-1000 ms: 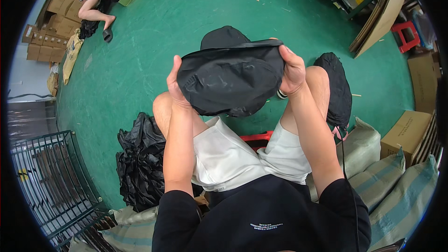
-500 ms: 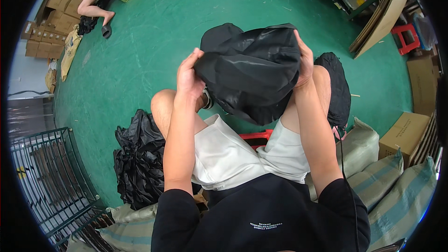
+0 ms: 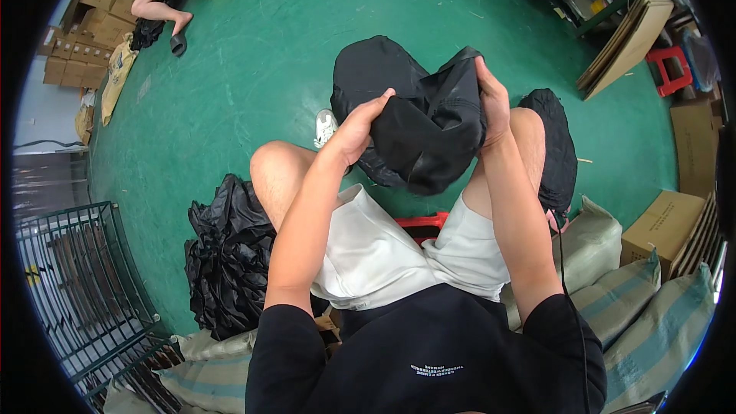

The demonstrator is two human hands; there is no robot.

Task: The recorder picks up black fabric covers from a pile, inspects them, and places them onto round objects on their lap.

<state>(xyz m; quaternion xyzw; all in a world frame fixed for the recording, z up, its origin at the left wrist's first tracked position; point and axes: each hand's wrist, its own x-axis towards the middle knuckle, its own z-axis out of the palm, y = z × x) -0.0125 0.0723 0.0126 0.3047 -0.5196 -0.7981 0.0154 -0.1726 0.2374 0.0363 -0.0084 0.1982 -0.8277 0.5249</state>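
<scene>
Above my knees, my left hand (image 3: 360, 126) and my right hand (image 3: 491, 100) hold a black fabric piece (image 3: 425, 134) between them. The cloth is thin, slightly shiny and folded over, with a seam showing. My left thumb presses on its left edge, and my right fingers grip the raised upper right corner. Behind it is a rounded black shape (image 3: 372, 69); I cannot tell whether it is part of the same piece. A stuffed black bag (image 3: 553, 149) stands beside my right knee, with a pink bit at its lower end. Crumpled black sheeting (image 3: 230, 261) lies by my left leg.
Striped woven sacks (image 3: 659, 330) and a cardboard box (image 3: 663, 222) are at my right. Flat cardboard sheets (image 3: 629, 42) lean near a red stool (image 3: 668, 69). A green metal rack (image 3: 84, 276) stands at left. Another person (image 3: 157, 0) sits far left by stacked cartons (image 3: 96, 27).
My left hand has moved right and inward, folding the fabric narrower. More of the rounded black shape behind shows, and my left shoe has come into view.
</scene>
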